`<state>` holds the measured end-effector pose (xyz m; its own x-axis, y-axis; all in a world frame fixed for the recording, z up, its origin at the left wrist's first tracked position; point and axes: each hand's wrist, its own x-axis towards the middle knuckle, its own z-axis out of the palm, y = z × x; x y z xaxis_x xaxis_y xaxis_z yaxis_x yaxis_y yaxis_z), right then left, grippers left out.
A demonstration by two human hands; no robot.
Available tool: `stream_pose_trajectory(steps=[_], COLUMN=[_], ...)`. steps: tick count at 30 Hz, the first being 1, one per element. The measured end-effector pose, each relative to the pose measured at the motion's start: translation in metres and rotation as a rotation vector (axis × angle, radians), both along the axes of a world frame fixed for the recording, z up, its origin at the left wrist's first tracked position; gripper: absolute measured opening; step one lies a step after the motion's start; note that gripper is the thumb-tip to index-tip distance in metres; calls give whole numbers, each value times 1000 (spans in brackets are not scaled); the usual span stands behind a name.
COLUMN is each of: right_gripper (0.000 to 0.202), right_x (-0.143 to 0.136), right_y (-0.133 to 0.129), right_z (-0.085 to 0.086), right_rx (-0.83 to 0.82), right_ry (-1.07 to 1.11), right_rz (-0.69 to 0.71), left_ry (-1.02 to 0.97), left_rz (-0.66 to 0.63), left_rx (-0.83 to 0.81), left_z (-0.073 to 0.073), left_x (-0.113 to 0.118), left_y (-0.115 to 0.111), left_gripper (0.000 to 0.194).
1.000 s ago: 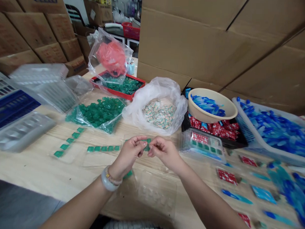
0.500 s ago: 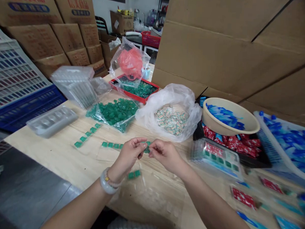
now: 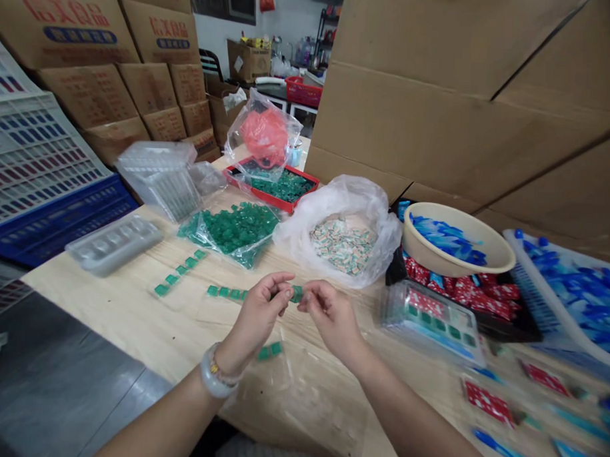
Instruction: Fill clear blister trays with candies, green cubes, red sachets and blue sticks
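Left hand (image 3: 262,308): thumb and fingers pinch the left edge of 1 small green piece (image 3: 297,294). Right hand (image 3: 333,317): thumb and index finger close on the right edge of the same piece. The piece sits between both hands — above the wooden table (image 3: 127,302). A row of 5 green squares (image 3: 182,269) lies to the left; a second row (image 3: 224,292) runs partly behind the left hand. Beyond the hands: a clear bag (image 3: 249,254) of green pieces — just beside a white bag (image 3: 356,190).
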<state>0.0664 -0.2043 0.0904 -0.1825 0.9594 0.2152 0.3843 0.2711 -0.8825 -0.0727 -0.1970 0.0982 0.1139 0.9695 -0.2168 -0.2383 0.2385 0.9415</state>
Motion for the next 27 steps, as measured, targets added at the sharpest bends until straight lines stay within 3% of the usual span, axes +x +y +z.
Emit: stream_pose_trajectory(steps=[5, 10, 16, 19, 24, 26, 27], right_gripper=[17, 16, 20, 22, 32, 38, 35], right_x=[-1, -3, -2, 0, -14, -25, -29], right_y=[-2, -1, -4, 36, 161, 181, 178], right_z=[5, 5, 1, 13, 69, 81, 80], right_rx=[217, 251, 328, 374, 344, 325, 316], right_ry=[-109, -140, -213, -312, -424, -443, -453], right_rz=[32, 15, -17, -100, -244, -202, -140], left_ry=[-100, -299, -345, -414, -436, -409, -389], left_rz=[4, -33, 1, 70, 96, 134, 156], left_rx=[-49, -162, -236, -265, -283, -281, -282], left_z=[4, 8, 1, -3, -1, -1, -2], left_x=[-1, 2, 1, -2, -11, -20, -26], left_y=[-2, -2, 4, 6, 8, 12, 15], left_gripper=[34, 42, 36, 30, 24, 22, 22])
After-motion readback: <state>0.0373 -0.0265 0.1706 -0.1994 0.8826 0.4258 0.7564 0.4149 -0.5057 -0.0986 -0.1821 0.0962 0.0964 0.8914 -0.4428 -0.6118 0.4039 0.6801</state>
